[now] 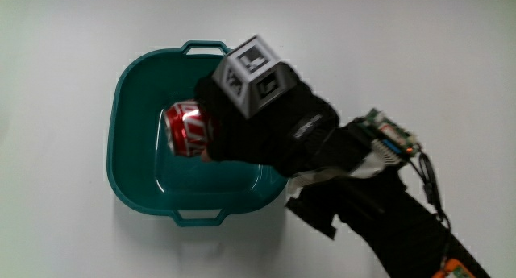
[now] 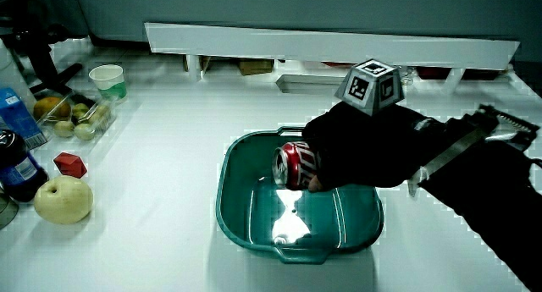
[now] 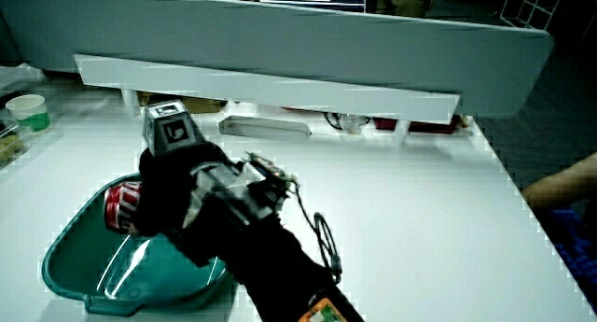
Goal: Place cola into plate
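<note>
A red cola can [image 1: 187, 130] lies on its side inside a teal plastic basin [image 1: 129, 161] with two handles. The gloved hand [image 1: 254, 121] is over the basin, its fingers wrapped around the can's end, and the patterned cube [image 1: 251, 74] sits on its back. In both side views the cola can [image 2: 295, 164] [image 3: 122, 205] appears held slightly above the floor of the basin [image 2: 254, 233] [image 3: 70, 266]. The hand [image 2: 360, 148] [image 3: 173, 196] covers part of the can in every view.
Near the table's edge in a side view are a yellow apple [image 2: 62, 199], a small red object [image 2: 70, 164], a dark bottle [image 2: 17, 169], a clear box of fruit [image 2: 76, 114] and a white cup [image 2: 107, 79]. A low white partition [image 2: 330, 45] runs along the table.
</note>
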The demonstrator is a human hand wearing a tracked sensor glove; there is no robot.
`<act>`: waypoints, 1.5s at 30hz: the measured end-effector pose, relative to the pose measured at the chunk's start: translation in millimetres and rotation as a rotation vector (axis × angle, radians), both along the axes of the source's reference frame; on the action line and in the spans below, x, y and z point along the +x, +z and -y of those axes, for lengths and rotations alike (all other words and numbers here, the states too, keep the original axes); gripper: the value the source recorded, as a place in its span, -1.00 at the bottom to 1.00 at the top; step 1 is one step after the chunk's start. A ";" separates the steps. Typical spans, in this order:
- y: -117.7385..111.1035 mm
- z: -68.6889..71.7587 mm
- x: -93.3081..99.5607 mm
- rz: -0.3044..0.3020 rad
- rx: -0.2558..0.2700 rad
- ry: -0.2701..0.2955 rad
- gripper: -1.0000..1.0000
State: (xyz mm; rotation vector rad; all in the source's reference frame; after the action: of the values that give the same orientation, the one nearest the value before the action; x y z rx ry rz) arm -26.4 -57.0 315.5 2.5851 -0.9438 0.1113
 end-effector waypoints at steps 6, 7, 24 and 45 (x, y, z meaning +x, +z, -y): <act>28.0 -1.8 -11.2 -0.044 -0.063 -0.018 0.00; 29.6 -2.4 -12.9 -0.050 -0.055 -0.014 0.00; 83.9 -14.1 -33.4 -0.219 -0.155 -0.075 0.00; 72.2 -16.0 -14.6 -0.215 -0.202 -0.048 -0.50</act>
State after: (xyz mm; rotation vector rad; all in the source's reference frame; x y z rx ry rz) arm -41.0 -41.0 387.7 2.3330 -0.8668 -0.0788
